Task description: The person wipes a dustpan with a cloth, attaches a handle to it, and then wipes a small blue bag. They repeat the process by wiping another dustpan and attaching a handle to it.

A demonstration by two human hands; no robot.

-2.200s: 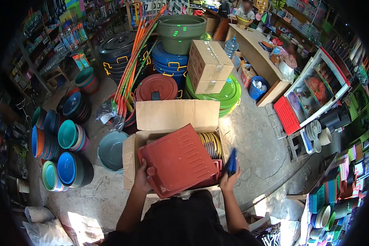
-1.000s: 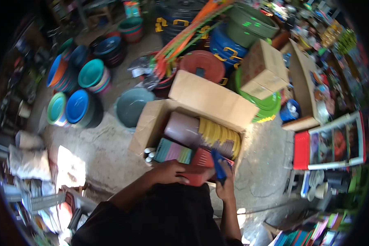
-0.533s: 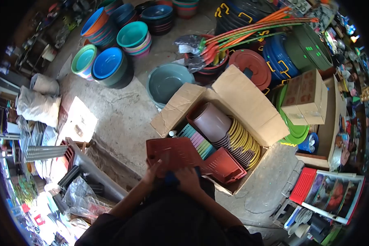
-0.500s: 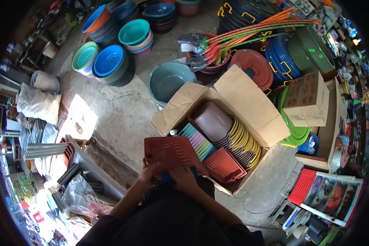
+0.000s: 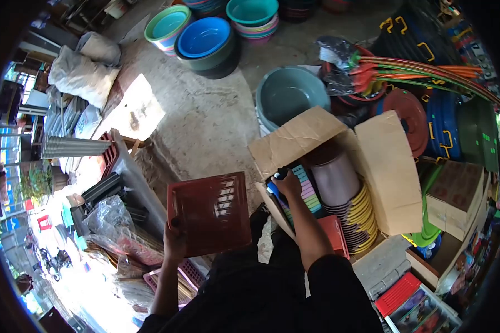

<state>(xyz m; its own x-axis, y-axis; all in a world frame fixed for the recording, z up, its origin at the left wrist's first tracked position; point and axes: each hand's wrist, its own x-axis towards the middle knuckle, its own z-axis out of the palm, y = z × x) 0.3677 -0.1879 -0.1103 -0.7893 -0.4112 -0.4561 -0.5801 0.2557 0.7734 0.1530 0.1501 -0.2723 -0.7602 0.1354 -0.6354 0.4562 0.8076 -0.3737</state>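
My left hand (image 5: 176,243) grips the edge of a dark red plastic tray (image 5: 211,213), rectangular with ridges along one side, held tilted left of the cardboard box. My right hand (image 5: 288,184) is at the left inside edge of the open cardboard box (image 5: 297,133). Its fingers are closed around something dark that I cannot make out, with a small blue item (image 5: 272,189) just below. Beside that hand are pastel-striped plastic pieces (image 5: 308,191). The box also holds a greyish-purple bucket (image 5: 334,177), a nested stack with yellow rims (image 5: 364,213) and a red plastic container (image 5: 334,234).
A grey-green tub (image 5: 291,94) stands behind the box. Blue basins (image 5: 204,38) and other nested tubs sit farther back. Orange and green poles (image 5: 416,69) lie at the right. Plastic-wrapped goods (image 5: 114,219) crowd the left, and small cartons (image 5: 455,194) stand right.
The tray has turned and moved left in my left hand. My right hand has let go of the tray and reached to the box's left inside edge. The view has shifted left.
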